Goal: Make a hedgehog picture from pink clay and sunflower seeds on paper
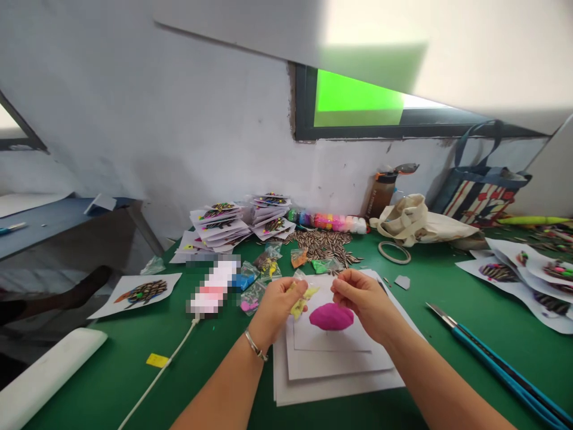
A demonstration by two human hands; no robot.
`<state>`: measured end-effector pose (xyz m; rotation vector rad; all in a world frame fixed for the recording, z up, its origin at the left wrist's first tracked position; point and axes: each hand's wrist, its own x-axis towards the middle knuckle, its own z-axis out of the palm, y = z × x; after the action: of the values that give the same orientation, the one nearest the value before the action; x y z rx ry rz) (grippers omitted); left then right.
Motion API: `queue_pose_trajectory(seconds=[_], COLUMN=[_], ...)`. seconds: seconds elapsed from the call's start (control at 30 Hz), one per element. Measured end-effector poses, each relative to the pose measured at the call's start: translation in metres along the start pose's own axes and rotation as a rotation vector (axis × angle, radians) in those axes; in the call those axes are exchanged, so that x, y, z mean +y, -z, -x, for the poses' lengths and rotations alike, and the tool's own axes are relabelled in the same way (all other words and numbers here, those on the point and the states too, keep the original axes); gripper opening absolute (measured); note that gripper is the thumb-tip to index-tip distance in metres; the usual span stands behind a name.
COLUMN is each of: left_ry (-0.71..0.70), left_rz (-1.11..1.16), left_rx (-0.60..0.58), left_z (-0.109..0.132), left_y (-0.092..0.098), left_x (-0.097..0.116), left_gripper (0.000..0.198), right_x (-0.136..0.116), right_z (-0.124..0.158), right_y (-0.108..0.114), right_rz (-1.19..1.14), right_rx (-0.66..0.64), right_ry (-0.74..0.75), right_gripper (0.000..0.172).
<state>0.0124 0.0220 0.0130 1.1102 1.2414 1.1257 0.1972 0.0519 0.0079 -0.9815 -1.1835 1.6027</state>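
Observation:
My left hand (280,303) is closed on a small clear plastic bag of pale yellow clay (299,306), raised over the paper. To its right, my right hand (362,298) is pinched together; whatever its fingertips hold, if anything, is too small to make out. Below and between the two hands lies a flat magenta oval of clay (332,317) on a white sheet (331,343). More white sheets are stacked under that one. Beside my left hand are small bags of pink clay (249,303), blue clay (245,280) and yellow clay (270,269).
Striped seeds (324,245) are heaped behind the hands, near bags of orange (299,257) and green clay (326,266). Stacked seed pictures (219,227) stand back left. A tape roll (394,252), cloth bag (416,221) and blue-handled cutter (496,358) lie right. A white cable (156,376) crosses the left side.

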Motion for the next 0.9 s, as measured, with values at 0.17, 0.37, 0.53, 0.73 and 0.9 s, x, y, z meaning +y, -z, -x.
queue_pose_trajectory(seconds=[0.17,0.37,0.53,0.73,0.9], left_ry=[-0.088,-0.172,-0.166,-0.160,-0.153], left_rz=[-0.226,-0.543,-0.607,-0.658,-0.660], left_rx=[0.137,0.301,0.358,0.402,0.442], left_z=[-0.006,-0.011,-0.009,-0.011,-0.013], left_y=[0.011,0.024,0.028,0.033,0.040], left_x=[-0.003,-0.003,0.000,-0.005,-0.009], left_gripper=[0.033,0.031,0.026,0.020,0.033], right_x=[-0.002,-0.003,0.000,-0.001,-0.001], right_z=[0.001,0.002,0.003,0.003,0.004], right_y=[-0.002,-0.005,-0.005,-0.001,-0.003], right_rz=[-0.006,0.025,0.102,0.047,-0.050], right_rx=[0.024,0.010,-0.004,0.009,-0.077], right_ry=[-0.023,-0.041,-0.033,-0.038,-0.072], right_gripper=[0.025,0.029,0.036,0.037,0.030])
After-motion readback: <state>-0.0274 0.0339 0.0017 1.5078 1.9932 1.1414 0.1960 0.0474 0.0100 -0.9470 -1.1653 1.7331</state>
